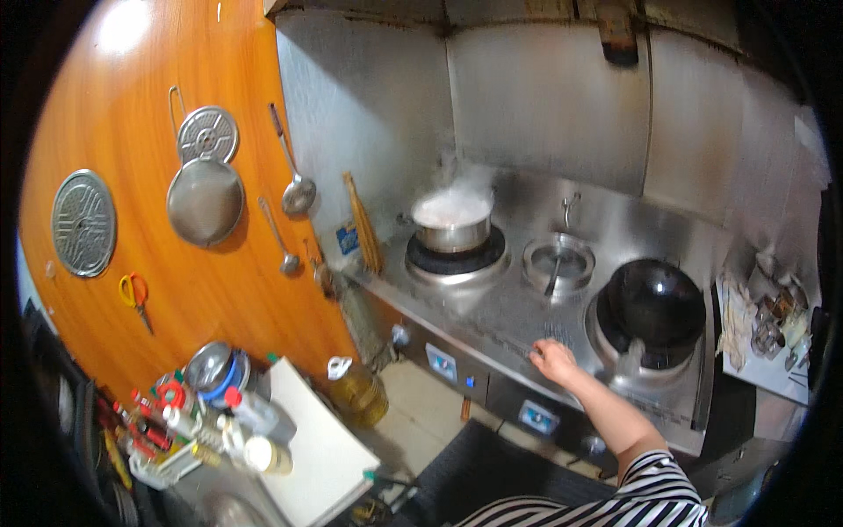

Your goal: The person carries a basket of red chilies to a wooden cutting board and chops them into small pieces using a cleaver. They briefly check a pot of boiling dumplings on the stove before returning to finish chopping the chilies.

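Observation:
My right hand (553,360) reaches over the front of a stainless steel cooking range (487,316), near its edge. Its fingers are loosely bent and a little apart, and I see nothing in them. My left hand is out of view. On the left burner a metal pot (453,234) gives off thick steam. A black wok (655,313) sits tilted on the right burner, beyond my hand and to its right. Between the burners is a round water well (527,263) with a ladle (553,280) in it, below a tap (567,209).
A bamboo wok brush (362,224) leans at the range's left end. Strainers (205,201) and scissors (136,300) hang on the wooden wall. An oil jug (359,398) stands on the floor beside a cutting board (316,448) and several bottles. Seasoning containers (767,336) stand at right.

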`<state>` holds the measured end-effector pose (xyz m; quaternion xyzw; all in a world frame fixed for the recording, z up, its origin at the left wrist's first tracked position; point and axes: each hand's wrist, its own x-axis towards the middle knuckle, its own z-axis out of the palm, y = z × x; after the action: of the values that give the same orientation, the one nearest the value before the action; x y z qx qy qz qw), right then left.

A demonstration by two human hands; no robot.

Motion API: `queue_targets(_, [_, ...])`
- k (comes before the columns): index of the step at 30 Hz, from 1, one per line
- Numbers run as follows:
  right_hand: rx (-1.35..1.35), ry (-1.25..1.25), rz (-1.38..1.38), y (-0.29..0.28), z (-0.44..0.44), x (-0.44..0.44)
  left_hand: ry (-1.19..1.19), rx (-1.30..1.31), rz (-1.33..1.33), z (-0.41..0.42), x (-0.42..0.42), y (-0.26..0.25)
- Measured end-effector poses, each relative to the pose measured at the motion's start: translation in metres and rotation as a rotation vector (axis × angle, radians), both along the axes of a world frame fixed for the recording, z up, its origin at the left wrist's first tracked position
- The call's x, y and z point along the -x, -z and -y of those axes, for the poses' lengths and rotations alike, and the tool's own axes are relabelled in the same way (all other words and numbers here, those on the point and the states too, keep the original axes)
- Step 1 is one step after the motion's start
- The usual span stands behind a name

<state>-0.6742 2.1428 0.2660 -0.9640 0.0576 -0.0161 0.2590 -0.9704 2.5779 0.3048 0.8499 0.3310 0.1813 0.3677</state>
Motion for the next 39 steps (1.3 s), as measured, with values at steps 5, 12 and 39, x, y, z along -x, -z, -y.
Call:
queue_targets(5, [0.176,0.269,-0.063,0.016,0.02,-0.16,0.444,-0.212,0.037,-0.056,-0.228,0.02])
queue_targets(12, [0.202,0.632,-0.369,0.08,0.083,-0.325,0.556,-0.239,0.098,-0.045,-0.463,0.036])
queue_targets(39, [0.789,0.306,-0.28,-0.102,-0.003,-0.644,1.23,0.189,-0.057,-0.027,-1.04,0.098])
